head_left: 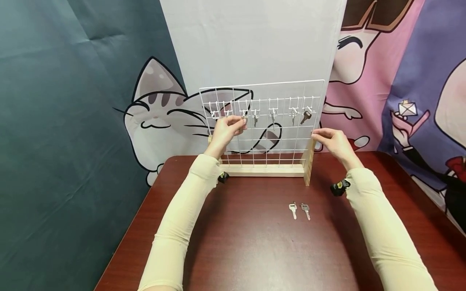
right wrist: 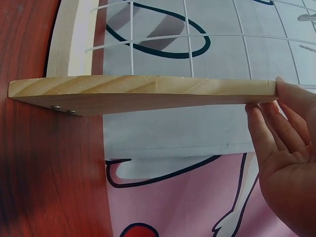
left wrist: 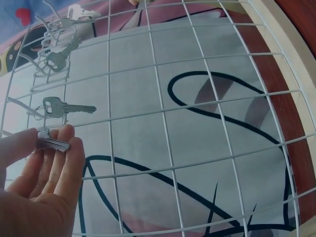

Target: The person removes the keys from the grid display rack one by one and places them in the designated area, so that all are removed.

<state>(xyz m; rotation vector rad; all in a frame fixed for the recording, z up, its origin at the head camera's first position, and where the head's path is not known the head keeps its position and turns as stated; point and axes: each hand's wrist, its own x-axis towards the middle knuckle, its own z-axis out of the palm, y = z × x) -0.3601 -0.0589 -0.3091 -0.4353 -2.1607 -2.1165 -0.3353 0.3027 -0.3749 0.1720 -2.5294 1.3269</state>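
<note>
"Where is the small silver metal key [left wrist: 55,143]?"

"Pinched between the thumb and fingers of the person's left hand [head_left: 228,129], by the white hooks of the white wire grid rack [head_left: 262,84], left of its middle. Whether it touches a hook cannot be told."

"And the right hand [head_left: 333,142]?"

"It grips the top of the flat, pale wooden upright [right wrist: 148,88] at the rack's right end."

"What hangs nearby?"

"Four metal keys [head_left: 255,119] in a row, right of the left hand; the rightmost looks darker and brownish."

"And on the reddish-brown bench [head_left: 255,234]?"

"Two loose silver keys [head_left: 293,207] lie side by side, on the near side of the rack, towards the right."

"Farther back?"

"A cloth backdrop printed with a grey-and-white cartoon cat [head_left: 154,139]."
</note>
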